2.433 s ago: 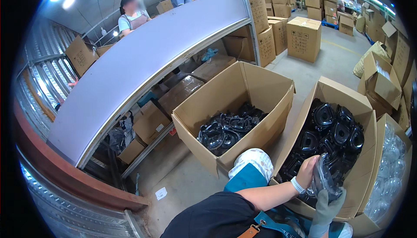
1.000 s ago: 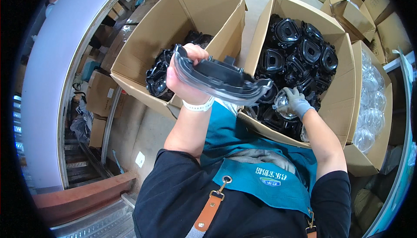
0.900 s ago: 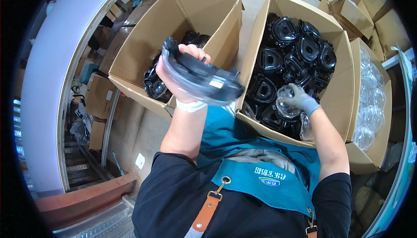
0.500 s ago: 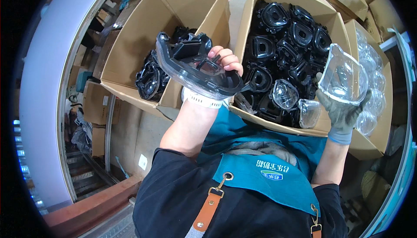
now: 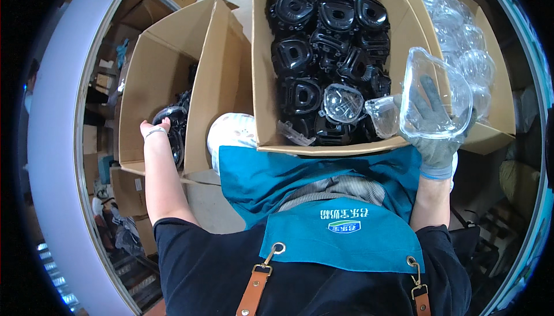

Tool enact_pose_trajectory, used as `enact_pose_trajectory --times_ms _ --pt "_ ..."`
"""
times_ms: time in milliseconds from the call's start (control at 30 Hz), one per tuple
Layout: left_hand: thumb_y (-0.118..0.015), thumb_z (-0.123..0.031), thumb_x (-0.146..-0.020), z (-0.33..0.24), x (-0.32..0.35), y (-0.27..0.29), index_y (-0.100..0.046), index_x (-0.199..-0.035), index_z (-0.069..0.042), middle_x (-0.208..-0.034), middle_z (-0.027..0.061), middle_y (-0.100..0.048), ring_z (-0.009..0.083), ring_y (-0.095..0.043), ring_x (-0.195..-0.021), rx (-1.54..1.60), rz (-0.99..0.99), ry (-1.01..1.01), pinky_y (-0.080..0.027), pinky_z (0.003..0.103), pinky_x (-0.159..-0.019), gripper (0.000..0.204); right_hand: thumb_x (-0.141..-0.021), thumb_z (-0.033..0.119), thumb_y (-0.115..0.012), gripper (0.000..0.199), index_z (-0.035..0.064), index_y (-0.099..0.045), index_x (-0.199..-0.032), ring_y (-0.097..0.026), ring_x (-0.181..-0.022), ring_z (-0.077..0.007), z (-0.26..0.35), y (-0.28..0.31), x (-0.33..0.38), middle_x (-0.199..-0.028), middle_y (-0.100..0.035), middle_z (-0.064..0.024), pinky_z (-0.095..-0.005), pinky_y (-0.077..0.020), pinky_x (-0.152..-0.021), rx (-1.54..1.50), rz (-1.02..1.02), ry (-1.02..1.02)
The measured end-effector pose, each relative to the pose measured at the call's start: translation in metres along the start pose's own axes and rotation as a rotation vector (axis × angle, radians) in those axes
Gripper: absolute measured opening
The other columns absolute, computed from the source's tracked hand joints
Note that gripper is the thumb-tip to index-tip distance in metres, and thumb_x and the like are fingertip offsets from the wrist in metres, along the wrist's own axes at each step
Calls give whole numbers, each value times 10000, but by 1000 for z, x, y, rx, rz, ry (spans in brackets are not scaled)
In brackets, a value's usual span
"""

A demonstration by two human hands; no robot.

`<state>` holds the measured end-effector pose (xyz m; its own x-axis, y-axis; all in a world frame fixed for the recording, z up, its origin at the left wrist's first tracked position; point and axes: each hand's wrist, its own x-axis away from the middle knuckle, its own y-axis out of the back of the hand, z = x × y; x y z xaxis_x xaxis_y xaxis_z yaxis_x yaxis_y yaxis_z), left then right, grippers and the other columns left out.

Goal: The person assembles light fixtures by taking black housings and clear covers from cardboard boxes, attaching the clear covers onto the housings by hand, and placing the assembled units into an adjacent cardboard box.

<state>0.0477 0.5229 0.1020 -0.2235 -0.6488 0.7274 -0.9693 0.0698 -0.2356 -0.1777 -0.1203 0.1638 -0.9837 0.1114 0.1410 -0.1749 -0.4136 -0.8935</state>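
Note:
Down inside the left cardboard box [image 5: 205, 79], my bare left hand [image 5: 154, 128] grips a black plastic housing with a clear front [image 5: 172, 112]; part of the fingers is hidden. Other black housings [image 5: 180, 149] lie around it there. On the right, my right hand [image 5: 435, 117], in a grey glove, holds up a clear plastic lens cover [image 5: 416, 76]. The gloved fingers show through the cover, spread behind it. The cover is above the right edge of the middle box [image 5: 404, 33].
The middle box holds several rows of black housings [image 5: 294, 53], with loose clear covers [image 5: 343, 104] on the near ones. A third box [image 5: 499, 100] at the right holds stacked clear covers [image 5: 476, 65]. A metal-framed white panel [image 5: 57, 143] stands at the far left.
My left hand has carried the black housing left and down into the left box. My right hand still holds the clear cover. The view has shifted, so the boxes appear farther left.

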Motion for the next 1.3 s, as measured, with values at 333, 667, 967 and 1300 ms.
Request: enact_pose_trajectory --times_ms 333,667,967,1300 --pt "-600 -603 -805 201 356 77 -234 -1437 -2 -1500 132 -262 280 -281 -1377 -858 2147 -218 -241 412 -1107 946 -670 130 -774 1038 55 -132 -1482 -288 -1368 -290 -41 -47 -26 -1505 -209 -189 -418 -207 -1132 1278 556 586" --pt "-557 -312 -858 312 418 48 -548 -1200 46 -1283 204 -539 355 -504 -1207 -654 2641 -1125 -380 433 -1000 495 -949 432 -455 636 86 -253 -1443 -446 -1248 -255 -1 13 -48 -1396 -398 -136 -408 -398 -1046 285 279 494" --pt "-727 -494 -691 477 260 -26 -532 -1167 41 -1218 271 -548 391 -541 -1137 -2066 964 -979 -438 430 -969 742 -941 455 -468 660 107 -237 -1452 -426 -1264 -282 69 31 -55 -1387 -399 -147 -428 -406 -1036 143 189 639" --pt "-682 -206 -805 463 261 -27 -596 -914 -43 -782 38 -608 146 -554 -686 -1709 1388 -904 -470 300 -642 214 -860 310 -663 749 90 -255 -1449 -424 -1257 -262 51 17 -60 -1361 -416 -151 -403 -410 -1017 640 195 772"
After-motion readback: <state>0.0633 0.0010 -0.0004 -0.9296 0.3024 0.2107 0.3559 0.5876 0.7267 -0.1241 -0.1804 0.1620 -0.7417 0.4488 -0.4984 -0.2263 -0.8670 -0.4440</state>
